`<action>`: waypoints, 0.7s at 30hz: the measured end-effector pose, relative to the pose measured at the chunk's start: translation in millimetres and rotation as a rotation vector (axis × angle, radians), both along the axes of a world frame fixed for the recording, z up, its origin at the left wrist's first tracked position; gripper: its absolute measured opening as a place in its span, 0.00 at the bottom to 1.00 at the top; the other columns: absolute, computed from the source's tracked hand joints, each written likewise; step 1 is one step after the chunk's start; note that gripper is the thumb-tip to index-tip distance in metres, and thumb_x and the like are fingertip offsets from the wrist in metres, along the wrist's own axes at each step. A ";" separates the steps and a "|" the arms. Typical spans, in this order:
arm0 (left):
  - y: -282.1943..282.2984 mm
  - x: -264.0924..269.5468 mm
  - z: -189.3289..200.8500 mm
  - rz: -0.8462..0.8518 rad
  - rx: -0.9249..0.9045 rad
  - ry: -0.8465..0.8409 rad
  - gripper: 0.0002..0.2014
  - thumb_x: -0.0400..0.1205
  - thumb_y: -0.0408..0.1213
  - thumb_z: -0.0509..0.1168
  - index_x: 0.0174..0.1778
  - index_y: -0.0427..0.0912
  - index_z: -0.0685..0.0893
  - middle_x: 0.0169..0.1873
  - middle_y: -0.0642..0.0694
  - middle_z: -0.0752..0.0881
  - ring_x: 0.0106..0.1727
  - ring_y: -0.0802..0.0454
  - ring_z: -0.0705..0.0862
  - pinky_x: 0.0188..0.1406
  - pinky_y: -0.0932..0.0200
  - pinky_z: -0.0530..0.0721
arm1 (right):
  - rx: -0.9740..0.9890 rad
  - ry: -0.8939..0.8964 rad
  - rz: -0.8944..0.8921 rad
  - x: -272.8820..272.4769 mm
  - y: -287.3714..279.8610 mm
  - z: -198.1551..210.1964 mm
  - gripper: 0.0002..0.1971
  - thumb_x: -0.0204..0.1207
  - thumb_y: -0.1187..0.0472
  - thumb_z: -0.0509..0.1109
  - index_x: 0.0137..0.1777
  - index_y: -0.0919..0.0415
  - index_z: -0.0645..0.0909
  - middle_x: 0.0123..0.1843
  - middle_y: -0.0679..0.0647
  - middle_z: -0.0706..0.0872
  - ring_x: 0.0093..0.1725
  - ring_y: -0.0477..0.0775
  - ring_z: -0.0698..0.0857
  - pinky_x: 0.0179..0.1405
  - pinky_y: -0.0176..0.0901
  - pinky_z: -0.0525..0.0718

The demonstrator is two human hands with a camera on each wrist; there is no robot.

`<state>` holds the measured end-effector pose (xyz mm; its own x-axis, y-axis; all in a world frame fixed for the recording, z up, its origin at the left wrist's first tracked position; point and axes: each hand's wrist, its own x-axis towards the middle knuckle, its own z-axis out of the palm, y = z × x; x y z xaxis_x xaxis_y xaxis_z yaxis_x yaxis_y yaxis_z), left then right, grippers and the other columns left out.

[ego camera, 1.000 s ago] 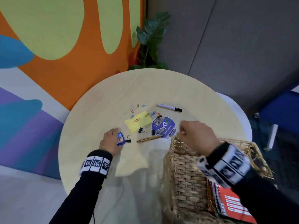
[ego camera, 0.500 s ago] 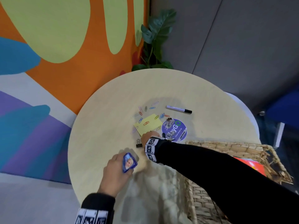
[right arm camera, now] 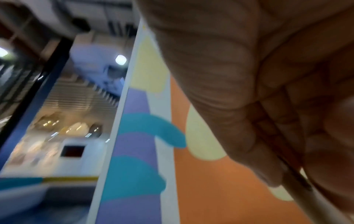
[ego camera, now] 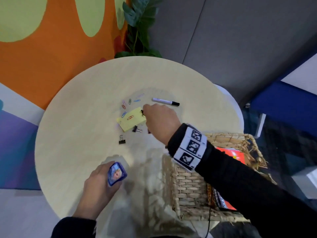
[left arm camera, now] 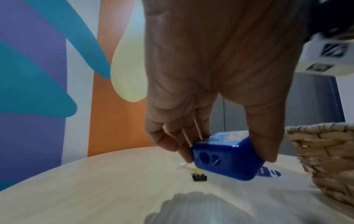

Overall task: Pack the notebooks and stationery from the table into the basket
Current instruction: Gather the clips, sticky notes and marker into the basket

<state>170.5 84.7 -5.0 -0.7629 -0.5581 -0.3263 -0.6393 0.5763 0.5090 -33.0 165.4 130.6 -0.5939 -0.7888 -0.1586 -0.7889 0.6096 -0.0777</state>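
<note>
Round pale wood table, orange/teal/purple mural wall and leafy plant behind. Since half a second ago: right hand moved from near edge of yellow sticky pad up to pad's right side, fingers clamped on thin pencil-like stick; round purple sticker now hidden. Left hand nearer wicker basket, fingers and thumb pinching blue pencil sharpener. Count: 1 marker beyond pad, 2 black binder clips below pad, about 7 paper clips, orange notebook in basket.
</note>
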 end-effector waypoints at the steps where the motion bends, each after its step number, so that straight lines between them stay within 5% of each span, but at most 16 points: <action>1: 2.8 -6.1 4.1 -0.004 -0.005 0.019 0.32 0.67 0.38 0.79 0.67 0.43 0.80 0.59 0.45 0.86 0.60 0.42 0.85 0.55 0.51 0.82 | -0.051 -0.027 -0.051 -5.1 23.3 8.6 0.07 0.75 0.71 0.60 0.44 0.58 0.72 0.48 0.58 0.86 0.42 0.59 0.84 0.32 0.43 0.70; 5: 15.2 -31.6 22.8 -0.052 -0.017 0.126 0.32 0.66 0.34 0.79 0.67 0.41 0.80 0.61 0.42 0.85 0.61 0.40 0.84 0.59 0.50 0.81 | -0.044 -0.236 -0.279 -23.7 111.4 1.6 0.06 0.72 0.60 0.67 0.41 0.63 0.75 0.42 0.61 0.85 0.43 0.65 0.81 0.33 0.47 0.69; 9: 32.3 -51.7 41.5 -0.104 -0.034 0.242 0.32 0.66 0.34 0.80 0.67 0.43 0.80 0.62 0.45 0.85 0.62 0.43 0.84 0.60 0.53 0.79 | 0.136 -0.399 -0.432 -34.4 156.5 -56.7 0.14 0.72 0.59 0.70 0.28 0.54 0.70 0.40 0.58 0.88 0.42 0.59 0.84 0.31 0.43 0.73; 11: 42.9 -58.9 51.1 -0.123 -0.021 0.299 0.31 0.67 0.35 0.79 0.68 0.45 0.79 0.61 0.47 0.84 0.62 0.46 0.83 0.59 0.59 0.76 | 0.222 -0.429 -0.492 -35.7 163.8 -86.4 0.02 0.74 0.64 0.68 0.40 0.62 0.80 0.50 0.63 0.89 0.52 0.61 0.87 0.40 0.44 0.80; 13: 53.2 -64.9 60.4 -0.159 0.000 0.338 0.31 0.68 0.37 0.79 0.68 0.47 0.78 0.61 0.51 0.84 0.62 0.51 0.82 0.58 0.65 0.73 | 0.293 -0.410 -0.519 -37.9 165.5 -109.6 0.13 0.76 0.68 0.65 0.59 0.69 0.79 0.57 0.64 0.87 0.58 0.63 0.86 0.47 0.46 0.83; 21: 87.6 -103.3 80.3 -0.481 -0.034 0.157 0.34 0.70 0.52 0.71 0.72 0.51 0.72 0.65 0.52 0.80 0.66 0.52 0.80 0.64 0.48 0.81 | 0.390 -0.338 -0.468 -49.7 155.2 -137.0 0.18 0.79 0.72 0.59 0.69 0.70 0.75 0.68 0.66 0.82 0.67 0.64 0.82 0.63 0.50 0.81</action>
<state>67.2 172.3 75.3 -0.9747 -0.1396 -0.1745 -0.2144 0.8045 0.5538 -82.6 320.6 -6.5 -0.7259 -0.3096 -0.6142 -0.4075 0.9130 0.0214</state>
